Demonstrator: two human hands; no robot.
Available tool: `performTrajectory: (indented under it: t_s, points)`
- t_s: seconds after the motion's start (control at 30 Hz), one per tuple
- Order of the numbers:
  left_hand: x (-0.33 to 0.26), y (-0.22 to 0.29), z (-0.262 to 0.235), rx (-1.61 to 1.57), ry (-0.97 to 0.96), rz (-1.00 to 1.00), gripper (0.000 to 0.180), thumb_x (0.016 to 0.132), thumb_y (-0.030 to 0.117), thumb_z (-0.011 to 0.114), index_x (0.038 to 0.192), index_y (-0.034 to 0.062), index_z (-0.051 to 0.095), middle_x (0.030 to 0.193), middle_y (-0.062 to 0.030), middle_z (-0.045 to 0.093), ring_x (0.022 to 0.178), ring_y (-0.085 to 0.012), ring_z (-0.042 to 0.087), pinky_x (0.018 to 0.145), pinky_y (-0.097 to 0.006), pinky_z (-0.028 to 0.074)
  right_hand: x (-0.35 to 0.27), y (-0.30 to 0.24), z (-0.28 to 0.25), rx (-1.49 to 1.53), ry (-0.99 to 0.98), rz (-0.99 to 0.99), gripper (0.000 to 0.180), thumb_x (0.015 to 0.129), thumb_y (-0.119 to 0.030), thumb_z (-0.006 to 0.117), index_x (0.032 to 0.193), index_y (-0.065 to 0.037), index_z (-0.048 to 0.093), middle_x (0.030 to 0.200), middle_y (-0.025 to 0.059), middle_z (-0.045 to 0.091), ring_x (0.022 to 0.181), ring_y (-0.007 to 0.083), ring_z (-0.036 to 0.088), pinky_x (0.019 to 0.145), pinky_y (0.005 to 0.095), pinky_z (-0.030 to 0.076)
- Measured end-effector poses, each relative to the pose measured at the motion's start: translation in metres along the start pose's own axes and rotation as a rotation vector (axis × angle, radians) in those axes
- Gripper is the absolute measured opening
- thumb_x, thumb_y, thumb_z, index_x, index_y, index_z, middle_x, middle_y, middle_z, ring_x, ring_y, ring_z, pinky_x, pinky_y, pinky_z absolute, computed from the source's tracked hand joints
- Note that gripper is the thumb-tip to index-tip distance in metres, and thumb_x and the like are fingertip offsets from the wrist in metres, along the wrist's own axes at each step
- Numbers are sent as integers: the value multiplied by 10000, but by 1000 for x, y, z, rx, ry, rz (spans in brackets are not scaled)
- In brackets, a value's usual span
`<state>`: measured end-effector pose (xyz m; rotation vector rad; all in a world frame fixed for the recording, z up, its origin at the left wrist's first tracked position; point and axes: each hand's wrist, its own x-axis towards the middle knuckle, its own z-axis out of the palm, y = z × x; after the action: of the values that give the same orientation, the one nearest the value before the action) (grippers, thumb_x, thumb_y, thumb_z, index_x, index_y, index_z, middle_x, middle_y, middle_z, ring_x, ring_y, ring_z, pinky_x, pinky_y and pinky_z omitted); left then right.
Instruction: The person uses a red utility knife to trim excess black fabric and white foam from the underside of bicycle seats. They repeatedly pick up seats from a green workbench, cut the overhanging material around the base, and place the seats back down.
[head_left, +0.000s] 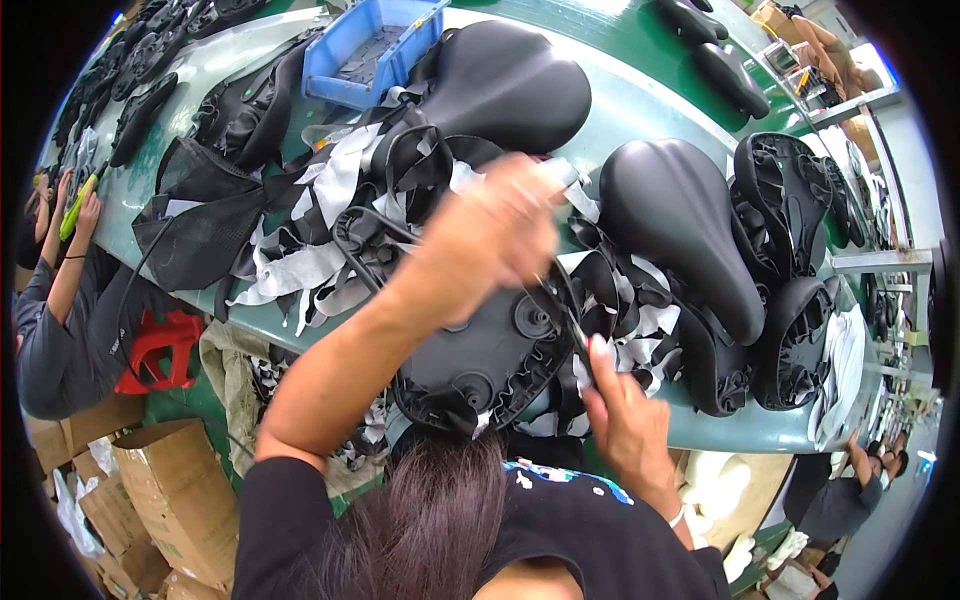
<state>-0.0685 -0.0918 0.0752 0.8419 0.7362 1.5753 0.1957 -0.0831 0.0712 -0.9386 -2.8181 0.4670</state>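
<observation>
An upturned black bicycle saddle [452, 365], its underside showing, rests in front of me at the table edge. Gathered cover material runs around its rim. My left hand [495, 225] is raised over the saddle's far side, smeared by motion, so its fingers cannot be read. Below it, a thin dark strip [566, 305] runs toward my right hand. My right hand [628, 405] is closed at the saddle's right edge, thumb up, around something slim and dark that I cannot make out. Black and grey-white offcuts [345, 190] lie heaped around the saddle.
Finished-looking black saddles [665, 195] lie to the right and a large one [505, 85] beyond my hands. A blue bin [365, 60] with scraps stands at the back. Cardboard boxes [180, 490] and a red stool [160, 350] are at left, near another person's arm [68, 270].
</observation>
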Motion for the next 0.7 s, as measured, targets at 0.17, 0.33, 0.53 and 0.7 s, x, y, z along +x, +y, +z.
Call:
performTrajectory:
  t_s: [0.17, 0.33, 0.53, 0.7]
  points:
    - [-9, -4, -9, -498, 187, 300, 250, 992, 333, 502, 891, 106, 530, 629, 26, 424, 455, -88, 329, 436, -218, 329, 7, -8, -7, 14, 39, 147, 593, 870, -186, 626, 1424, -156, 418, 641, 96, 538, 478, 290, 543, 448, 414, 410]
    - [19, 14, 1, 1654, 77, 467, 215, 678, 101, 704, 854, 52, 590, 763, -86, 566, 789, -275, 519, 729, -397, 425, 72, 10, -28, -124, 60, 65, 454, 891, -160, 581, 1340, -144, 512, 875, 153, 683, 629, 323, 637, 515, 386, 456]
    - [43, 2, -28, 998, 780, 621, 302, 733, 100, 743, 555, 53, 502, 530, -29, 452, 549, -179, 427, 548, -345, 339, 38, -16, -24, -148, -114, 166, 532, 872, -201, 600, 1383, -148, 459, 645, 151, 617, 513, 326, 586, 468, 417, 407]
    - [7, 5, -41, -42, 522, 158, 382, 986, 340, 514, 1026, -6, 672, 1198, -129, 615, 1017, -151, 535, 934, -274, 381, 74, 18, -46, -285, -50, -6, 439, 823, -211, 642, 1260, -229, 603, 753, 118, 650, 571, 283, 602, 514, 391, 442]
